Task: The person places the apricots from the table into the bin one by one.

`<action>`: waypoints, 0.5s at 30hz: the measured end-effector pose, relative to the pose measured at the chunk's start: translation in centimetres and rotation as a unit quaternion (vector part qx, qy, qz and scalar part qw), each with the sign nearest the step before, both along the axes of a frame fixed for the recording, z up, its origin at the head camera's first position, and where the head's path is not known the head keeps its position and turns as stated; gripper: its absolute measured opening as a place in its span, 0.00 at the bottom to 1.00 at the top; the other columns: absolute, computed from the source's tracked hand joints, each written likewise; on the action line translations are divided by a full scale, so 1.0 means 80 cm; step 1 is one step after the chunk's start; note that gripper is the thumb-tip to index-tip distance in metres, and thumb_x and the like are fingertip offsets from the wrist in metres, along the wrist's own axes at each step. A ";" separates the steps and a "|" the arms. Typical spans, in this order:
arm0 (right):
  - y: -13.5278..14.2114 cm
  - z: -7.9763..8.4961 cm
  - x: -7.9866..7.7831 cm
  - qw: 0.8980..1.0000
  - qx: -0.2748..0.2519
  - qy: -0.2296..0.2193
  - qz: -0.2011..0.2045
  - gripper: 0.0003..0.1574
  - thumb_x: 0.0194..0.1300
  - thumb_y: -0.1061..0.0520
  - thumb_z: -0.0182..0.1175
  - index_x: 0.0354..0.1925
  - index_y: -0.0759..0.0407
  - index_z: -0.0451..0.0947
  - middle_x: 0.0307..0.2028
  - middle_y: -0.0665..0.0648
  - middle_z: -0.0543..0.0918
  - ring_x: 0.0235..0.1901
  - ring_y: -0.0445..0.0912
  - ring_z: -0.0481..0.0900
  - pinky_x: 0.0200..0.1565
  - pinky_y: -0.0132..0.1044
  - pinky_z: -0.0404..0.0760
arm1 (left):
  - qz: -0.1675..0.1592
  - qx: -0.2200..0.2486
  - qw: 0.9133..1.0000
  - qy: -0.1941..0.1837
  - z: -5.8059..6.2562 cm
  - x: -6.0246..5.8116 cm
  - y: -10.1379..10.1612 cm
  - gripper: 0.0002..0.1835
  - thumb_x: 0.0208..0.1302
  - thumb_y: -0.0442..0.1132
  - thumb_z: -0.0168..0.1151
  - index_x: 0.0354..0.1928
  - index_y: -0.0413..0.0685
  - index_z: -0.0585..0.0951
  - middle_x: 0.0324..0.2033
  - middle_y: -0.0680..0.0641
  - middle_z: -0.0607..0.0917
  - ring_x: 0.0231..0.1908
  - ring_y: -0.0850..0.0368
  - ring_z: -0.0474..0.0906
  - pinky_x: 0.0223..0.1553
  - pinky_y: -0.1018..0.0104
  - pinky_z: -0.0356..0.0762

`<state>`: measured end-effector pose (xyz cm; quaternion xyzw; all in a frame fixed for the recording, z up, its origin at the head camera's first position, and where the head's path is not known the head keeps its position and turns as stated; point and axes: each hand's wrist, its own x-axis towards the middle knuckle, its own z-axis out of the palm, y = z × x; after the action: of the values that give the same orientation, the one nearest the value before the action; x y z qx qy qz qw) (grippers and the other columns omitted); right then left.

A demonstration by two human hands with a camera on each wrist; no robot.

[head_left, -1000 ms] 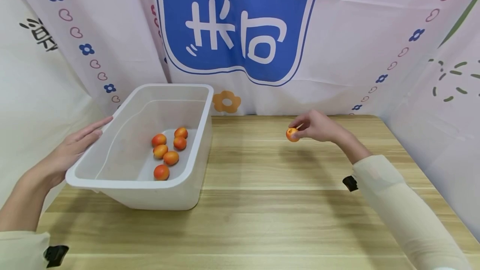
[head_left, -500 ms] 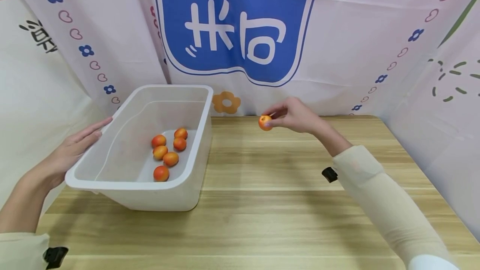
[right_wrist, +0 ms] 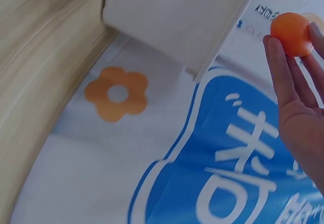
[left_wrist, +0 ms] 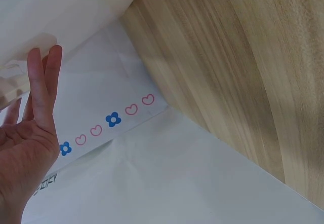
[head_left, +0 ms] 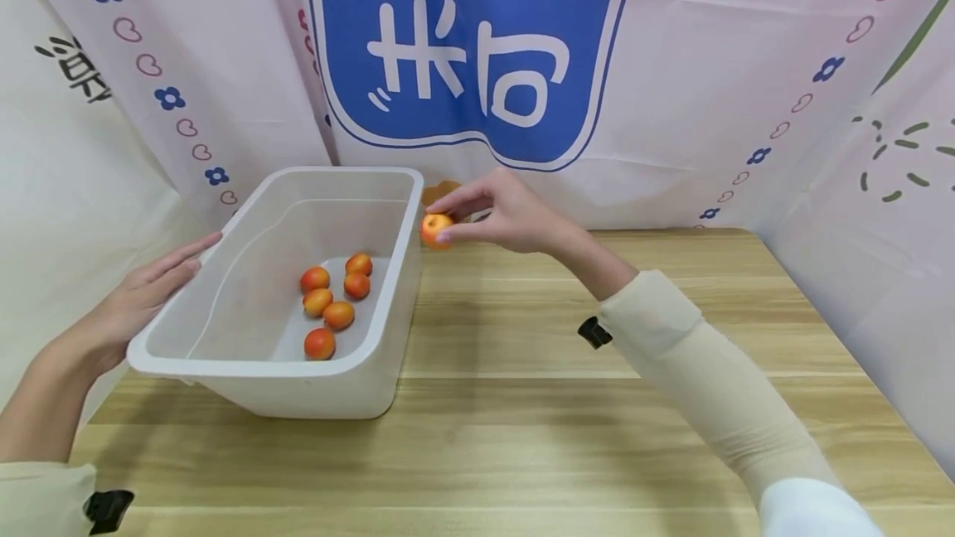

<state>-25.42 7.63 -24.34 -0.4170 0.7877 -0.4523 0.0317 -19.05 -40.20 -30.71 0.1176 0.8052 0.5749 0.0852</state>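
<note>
With thumb and fingertips my right hand [head_left: 515, 212] pinches a small round orange-red fruit [head_left: 435, 231]. It is held in the air at the right rim of a white plastic bin [head_left: 358, 396]. A dimple shows on top of the fruit in the head view. In the right wrist view the fruit [right_wrist: 292, 34] sits at the fingertips, above the bin's wall [right_wrist: 172, 19]. Several similar fruits [head_left: 339, 316] lie on the bin's floor, towards its right side. My left hand [head_left: 142, 301] rests against the bin's left side, its fingers [left_wrist: 43, 87] straight in the left wrist view.
The bin stands on the left part of a wood-grain table [head_left: 537, 437]. Behind it hangs a white cloth [head_left: 671, 106] with a blue printed panel [head_left: 462, 48]. More pale cloth [head_left: 67, 214] closes off the left side, and the right side too.
My right hand has carried the fruit leftward and a little upward, from over the table's right half to the bin's right rim. The left hand and the bin have stayed in place.
</note>
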 end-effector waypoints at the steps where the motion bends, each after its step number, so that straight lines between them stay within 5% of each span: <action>1: -0.008 0.003 0.001 1.000 -0.003 0.001 0.009 0.20 0.63 0.63 0.74 0.53 0.69 0.86 0.45 0.59 0.90 0.44 0.47 0.89 0.51 0.38 0.87 | 0.001 0.001 1.000 -0.001 0.001 0.000 0.000 0.27 0.86 0.40 0.40 0.80 0.71 0.63 0.55 0.79 0.79 0.46 0.71 0.84 0.35 0.65 0.88; 8: -0.069 0.014 0.003 0.997 0.011 -0.010 0.071 0.21 0.63 0.62 0.75 0.53 0.69 0.86 0.46 0.59 0.90 0.45 0.44 0.88 0.52 0.33 0.85 | 0.000 0.024 1.000 -0.007 0.002 0.000 0.002 0.27 0.86 0.38 0.41 0.77 0.75 0.67 0.54 0.76 0.81 0.44 0.68 0.85 0.34 0.63 0.88; 15: -0.127 0.010 0.000 0.993 0.075 -0.025 0.086 0.23 0.66 0.61 0.73 0.58 0.66 0.84 0.49 0.58 0.89 0.49 0.41 0.87 0.53 0.27 0.82 | 0.000 0.008 1.000 -0.002 0.001 0.001 0.000 0.27 0.86 0.39 0.40 0.79 0.73 0.64 0.55 0.77 0.80 0.44 0.67 0.86 0.33 0.61 0.89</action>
<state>-25.42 -2.55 -23.58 -0.4680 0.7796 -0.3980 0.1217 -18.99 -40.21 -30.62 0.1173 0.8005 0.5815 0.0858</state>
